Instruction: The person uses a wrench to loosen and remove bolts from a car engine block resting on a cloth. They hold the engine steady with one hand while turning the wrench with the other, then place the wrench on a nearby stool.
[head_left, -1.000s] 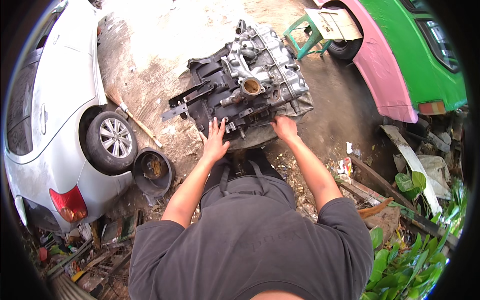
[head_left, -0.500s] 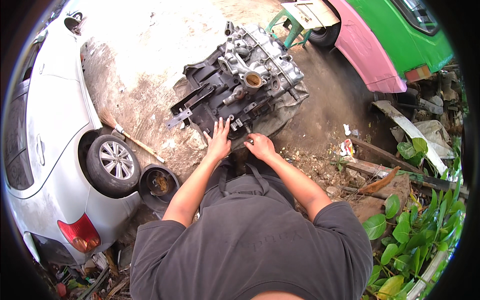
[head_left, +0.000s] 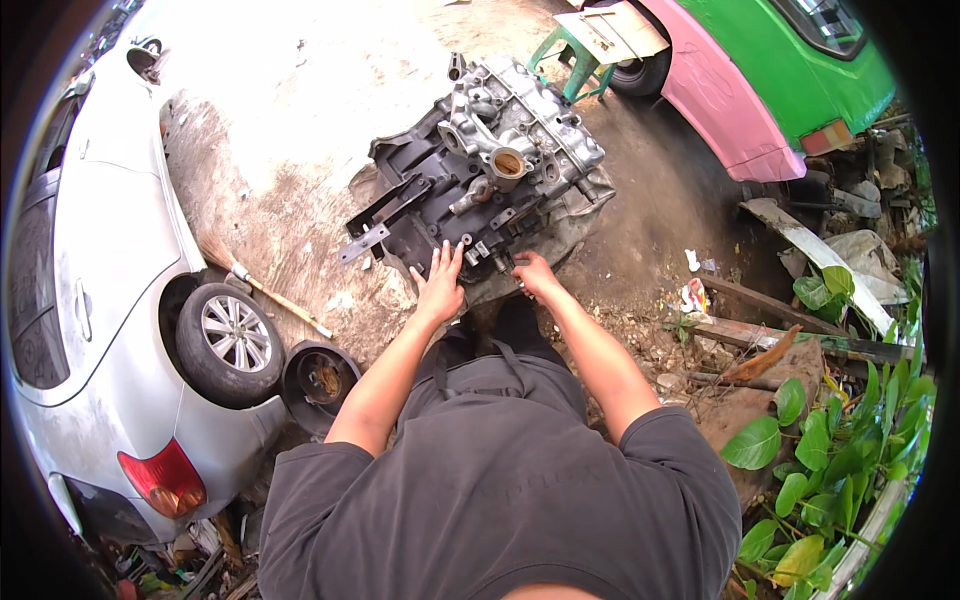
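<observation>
A car engine point(head_left: 480, 165) lies on a crumpled grey sheet point(head_left: 560, 240) on the ground in front of me. Its black block faces me and the bare metal cylinder head is on the far right side. My left hand point(head_left: 440, 289) rests flat on the near edge of the black block, fingers spread, holding nothing. Just right of it, my right hand point(head_left: 538, 279) is at the near right corner, beside a small metal fitting point(head_left: 502, 262). Its thumb and fingers are curled together; a small thing seems to be between them, too small to name.
On the left stands a silver car point(head_left: 110, 250) with its rear wheel point(head_left: 228, 345), beside a broom point(head_left: 265, 288) and a round black pan point(head_left: 318, 385). A green stool point(head_left: 570, 70) bears a board point(head_left: 625, 32) near a pink and green vehicle point(head_left: 735, 100). Planks point(head_left: 760, 297) and leafy plants point(head_left: 800, 450) lie right.
My right hand has drawn back from the metal fitting, slightly to the right and upward in the picture. The left hand stays on the engine. The whole view has shifted a little.
</observation>
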